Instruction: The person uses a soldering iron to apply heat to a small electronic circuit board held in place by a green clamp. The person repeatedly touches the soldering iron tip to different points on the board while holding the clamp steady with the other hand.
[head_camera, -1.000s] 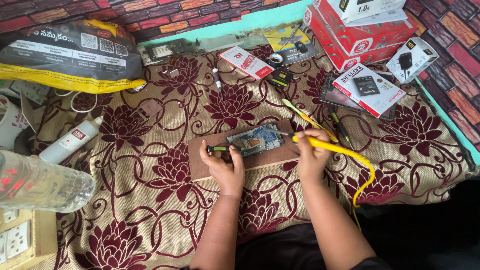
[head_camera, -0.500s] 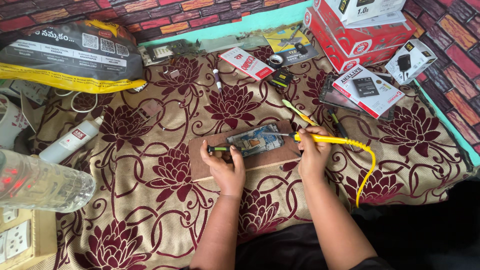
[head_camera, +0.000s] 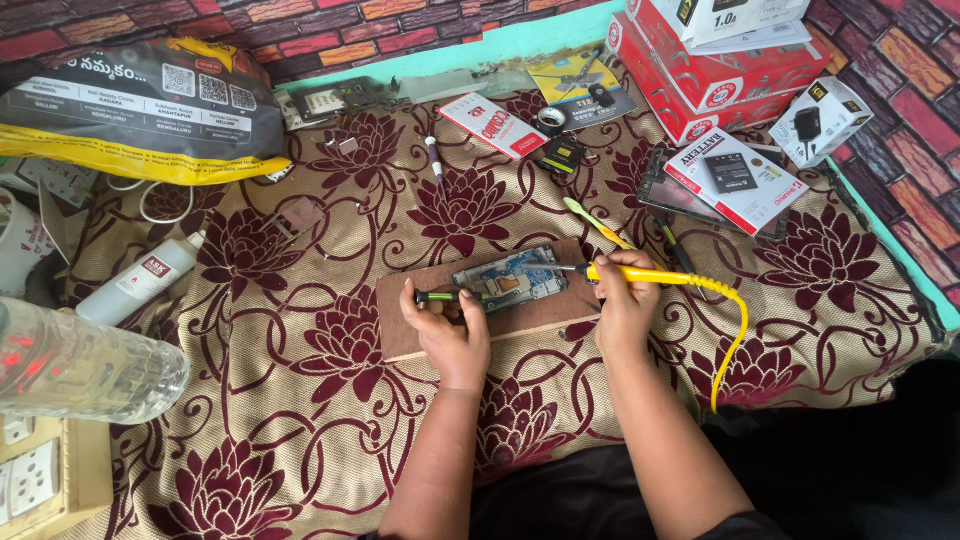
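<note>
Opened phone (head_camera: 510, 279) lies circuit-side up on a brown board (head_camera: 420, 325) over the floral cloth. Right hand (head_camera: 625, 300), fingers curled round a yellow soldering iron (head_camera: 640, 274), tip at the phone's right edge. Left hand (head_camera: 452, 330) pinches a green-black tool (head_camera: 438, 297) just left of the phone. Best to keep the tip steady and the phone pinned. Clear bottle (head_camera: 85, 365), far left of the phone: contents can't be told.

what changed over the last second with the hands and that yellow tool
The right hand swung the yellow-handled soldering iron from a slant to nearly level, its tip nearer the opened phone. The left hand kept its green-handled tool; phone and brown board stayed put.
</note>
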